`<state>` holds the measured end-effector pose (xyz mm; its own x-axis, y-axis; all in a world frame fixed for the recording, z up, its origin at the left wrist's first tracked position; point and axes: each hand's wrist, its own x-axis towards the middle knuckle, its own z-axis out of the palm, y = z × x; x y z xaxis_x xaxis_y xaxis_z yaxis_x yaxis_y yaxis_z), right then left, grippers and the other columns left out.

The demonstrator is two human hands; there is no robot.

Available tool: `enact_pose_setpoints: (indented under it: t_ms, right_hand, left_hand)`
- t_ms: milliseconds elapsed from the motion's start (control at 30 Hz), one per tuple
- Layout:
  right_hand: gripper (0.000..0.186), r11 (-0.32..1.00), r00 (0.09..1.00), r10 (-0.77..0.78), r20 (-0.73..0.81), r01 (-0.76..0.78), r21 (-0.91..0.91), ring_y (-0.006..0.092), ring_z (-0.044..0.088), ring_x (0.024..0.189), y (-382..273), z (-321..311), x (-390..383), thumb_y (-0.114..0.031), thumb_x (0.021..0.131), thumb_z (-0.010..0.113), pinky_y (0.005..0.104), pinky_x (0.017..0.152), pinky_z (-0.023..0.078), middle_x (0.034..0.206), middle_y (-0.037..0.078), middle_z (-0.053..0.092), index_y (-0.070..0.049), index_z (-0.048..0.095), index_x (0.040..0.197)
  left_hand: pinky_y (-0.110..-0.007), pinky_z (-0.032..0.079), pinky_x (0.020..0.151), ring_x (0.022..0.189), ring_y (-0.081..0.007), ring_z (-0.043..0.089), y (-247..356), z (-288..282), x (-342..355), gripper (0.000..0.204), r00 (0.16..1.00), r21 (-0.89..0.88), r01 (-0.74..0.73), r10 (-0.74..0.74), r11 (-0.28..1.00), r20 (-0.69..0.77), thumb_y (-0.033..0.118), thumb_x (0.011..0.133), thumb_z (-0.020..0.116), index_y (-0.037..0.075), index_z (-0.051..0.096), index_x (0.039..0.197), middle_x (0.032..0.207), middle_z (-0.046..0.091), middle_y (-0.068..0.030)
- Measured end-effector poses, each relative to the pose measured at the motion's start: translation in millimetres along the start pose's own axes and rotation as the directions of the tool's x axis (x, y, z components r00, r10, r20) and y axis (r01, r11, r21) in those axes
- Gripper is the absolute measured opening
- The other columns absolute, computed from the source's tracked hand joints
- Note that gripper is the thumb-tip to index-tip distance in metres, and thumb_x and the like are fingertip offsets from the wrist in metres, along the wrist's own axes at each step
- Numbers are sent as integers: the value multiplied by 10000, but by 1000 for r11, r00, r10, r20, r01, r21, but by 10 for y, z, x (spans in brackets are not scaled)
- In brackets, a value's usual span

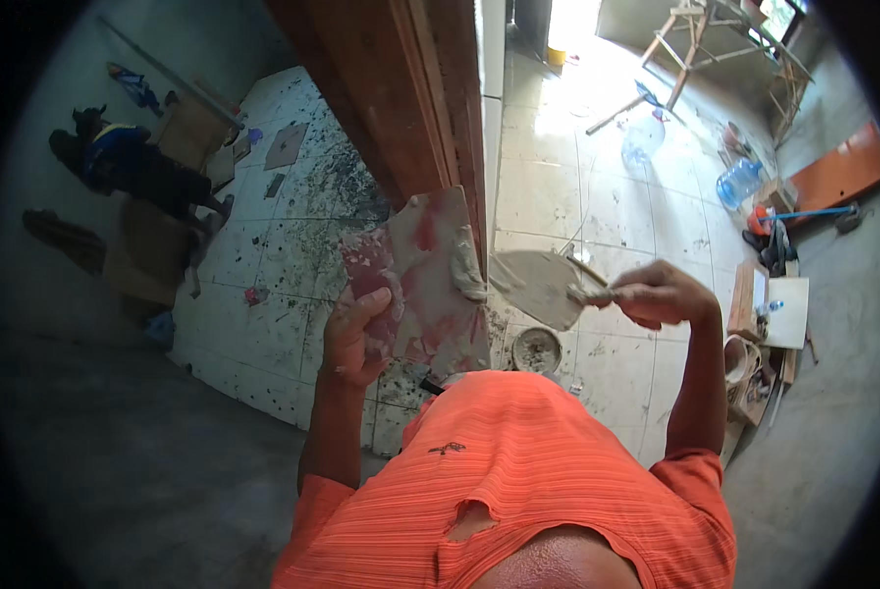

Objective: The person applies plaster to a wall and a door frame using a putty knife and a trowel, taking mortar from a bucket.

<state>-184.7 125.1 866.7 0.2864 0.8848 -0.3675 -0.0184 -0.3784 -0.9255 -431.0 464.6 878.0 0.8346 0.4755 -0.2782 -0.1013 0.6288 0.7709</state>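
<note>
My left hand [359,332] is closed around the edge of a flat, plaster-smeared board [425,285], red where its surface shows through. A thick ridge of grey plaster [467,263] lies along the board's right edge. In my right hand [664,294] is the handle of a pointing trowel [538,285], its broad blade coated in wet grey plaster. The blade sits just right of the board, close to the brown wooden door frame [450,118]; whether it touches either one I cannot tell. Below the trowel, a round bucket [536,350] with grey residue stands on the floor.
Splattered floor tiles [293,226] spread on both sides of the frame. At the left wall are cardboard boxes [150,245] and a dark bundle of clothes [131,157]. On the right lie a water jug [739,184], an orange panel [842,177] and boxes [749,299]. A wooden trestle [695,44] stands far right.
</note>
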Motion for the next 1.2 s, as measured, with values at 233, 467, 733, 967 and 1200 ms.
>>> enact_pose_setpoints:
  t_ms: [233, 467, 733, 967, 1200]
  right_hand:
    - [318, 945, 807, -321, -495, 241, -220, 103, 587, 633, 415, 458, -309, -218, 900, 738, 270, 531, 473, 785, 60, 634, 24, 733, 1105]
    - [357, 193, 148, -968, -201, -66, -979, 185, 646, 730, -223, 915, 158, -148, 659, 905, 323, 650, 519, 917, -21, 638, -200, 743, 973]
    - [368, 123, -43, -992, -119, -138, -983, 219, 622, 849, -652, 411, 411, -92, 656, 882, 347, 727, 518, 1015, -2, 605, -192, 738, 980]
    - [333, 60, -145, -987, -66, 49, -997, 250, 649, 930, -1158, 55, 497, -1, 743, 843, 340, 695, 570, 1046, 125, 628, -32, 754, 1063]
    - [359, 358, -154, -837, -525, 571, -739, 127, 623, 691, -2622, 156, 532, -211, 1000, 636, 263, 604, 495, 862, 56, 625, 37, 665, 1257]
  left_hand:
    - [-305, 550, 849, 956, -126, 662, 39, 29, -37, 293, 988, 99, -146, 140, 984, 66, 63, 947, 629, 52, 611, 1239, 1085, 666, -22]
    - [-286, 506, 850, 948, -101, 608, 89, 333, 64, 186, 800, 216, -599, 577, 771, 162, 69, 998, 586, 37, 614, 1179, 1061, 645, -17]
    - [-248, 460, 687, 776, -71, 561, 410, 323, -64, 74, 766, 283, -629, 513, 724, 387, 41, 998, 578, 35, 652, 998, 916, 616, 2]
    - [-227, 442, 588, 699, -61, 543, 190, 135, 78, 61, 848, 366, -504, 368, 782, 381, 113, 979, 615, 65, 646, 1003, 849, 606, 22]
    - [-242, 491, 615, 779, -103, 587, 75, -474, 221, 276, 855, 386, -518, 454, 763, 251, 106, 924, 608, 70, 548, 1191, 856, 618, -8]
